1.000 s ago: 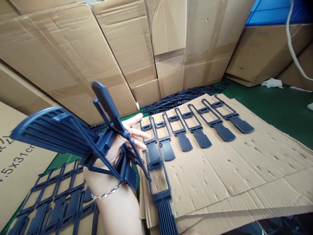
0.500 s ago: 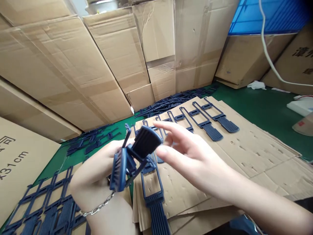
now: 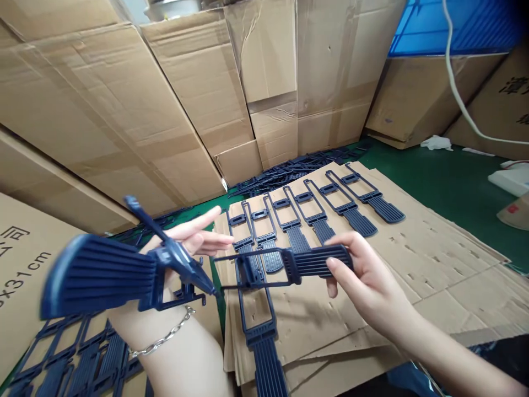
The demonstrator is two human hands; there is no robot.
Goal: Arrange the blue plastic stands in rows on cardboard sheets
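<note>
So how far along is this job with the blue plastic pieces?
Seven dark blue plastic frames already lie in order on corrugated cardboard. The left hand holds one ribbed piece, the right hand another. A heap of more frames lies by the cardboard boxes, and others at lower left.

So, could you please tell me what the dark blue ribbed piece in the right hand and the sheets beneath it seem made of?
The dark blue piece looks like moulded plastic, matte, with crisp even ribs, though which plastic is hard to tell. The sheets look like corrugated cardboard, unfinished brown, with layered edges.
</note>
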